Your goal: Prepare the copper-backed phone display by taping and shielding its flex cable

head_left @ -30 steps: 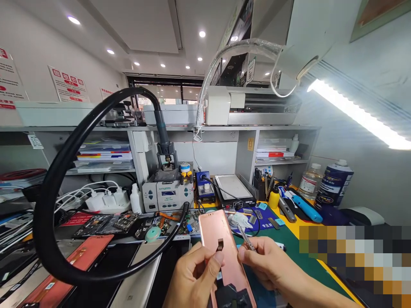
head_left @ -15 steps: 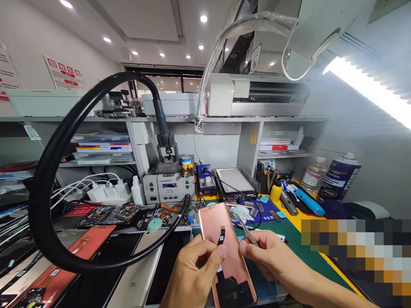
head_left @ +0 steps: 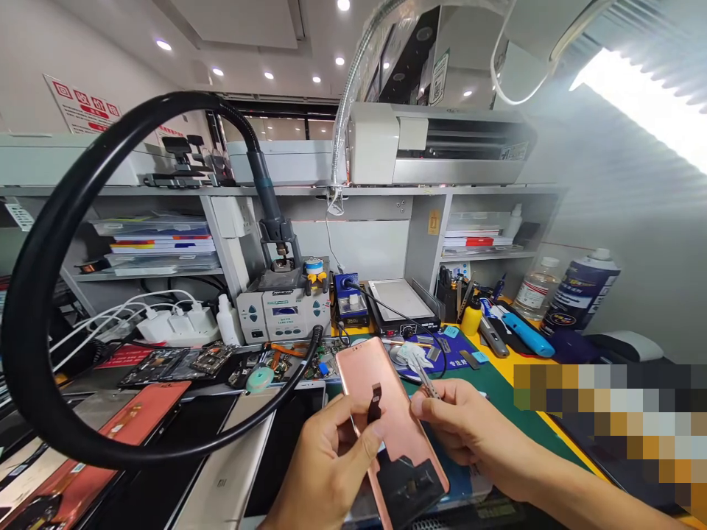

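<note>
My left hand [head_left: 336, 453] pinches a dark flex cable [head_left: 375, 403] between thumb and fingers, over a rose-gold phone panel [head_left: 395, 412]. The cable's free end sticks up above my thumb. A black sheet [head_left: 413, 489] covers the lower part of the panel. At the panel's right edge, my right hand [head_left: 461, 419] holds metal tweezers [head_left: 425, 379], with their tips pointing up and to the left. The right thumb is close to or on the panel's edge; the fingers beneath are partly hidden.
A thick black hose [head_left: 19, 309] loops across the left side. Phone panels, including a red one [head_left: 110, 449], lie at left. Behind stand a hot-air station [head_left: 284, 313], a flat heating plate [head_left: 402, 305], a yellow bottle [head_left: 471, 316] and a spray can [head_left: 579, 294].
The view has tilted down and shifted slightly right. The panel is turned a little more, and the cable's free end now bends to the left. Both hands keep their holds.
</note>
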Demonstrator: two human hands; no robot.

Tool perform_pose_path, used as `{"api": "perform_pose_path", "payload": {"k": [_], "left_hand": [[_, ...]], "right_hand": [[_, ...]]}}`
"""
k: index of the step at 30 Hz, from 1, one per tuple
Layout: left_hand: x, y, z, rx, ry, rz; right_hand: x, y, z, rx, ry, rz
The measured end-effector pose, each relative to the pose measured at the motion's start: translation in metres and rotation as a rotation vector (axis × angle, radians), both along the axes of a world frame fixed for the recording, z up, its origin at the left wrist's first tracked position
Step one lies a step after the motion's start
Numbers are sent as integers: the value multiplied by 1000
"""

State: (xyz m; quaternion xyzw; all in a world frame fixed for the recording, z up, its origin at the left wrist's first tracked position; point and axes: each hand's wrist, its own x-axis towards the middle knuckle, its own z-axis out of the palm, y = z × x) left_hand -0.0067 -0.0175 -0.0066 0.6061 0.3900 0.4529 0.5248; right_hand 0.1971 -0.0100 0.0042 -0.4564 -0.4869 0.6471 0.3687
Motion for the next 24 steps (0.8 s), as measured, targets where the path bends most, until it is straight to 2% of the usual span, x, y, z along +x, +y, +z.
{"api": "perform_pose_path", "payload": {"k": [4, 9, 15, 21, 24], "left_hand": [[-2, -1, 1, -45, 13, -11], [-5, 0, 3, -20, 80, -25], [-6, -2, 9, -51, 49, -70], [-6, 2, 12, 68, 48, -99], [-7, 6, 9, 38, 1, -106]], "right_hand": [[0, 0, -1, -5, 6, 5], [0, -3, 2, -3, -21, 36], [0, -2, 8, 11, -61, 73], [4, -3, 4, 23, -127, 58], [9, -6, 2, 15, -220, 52]]}}
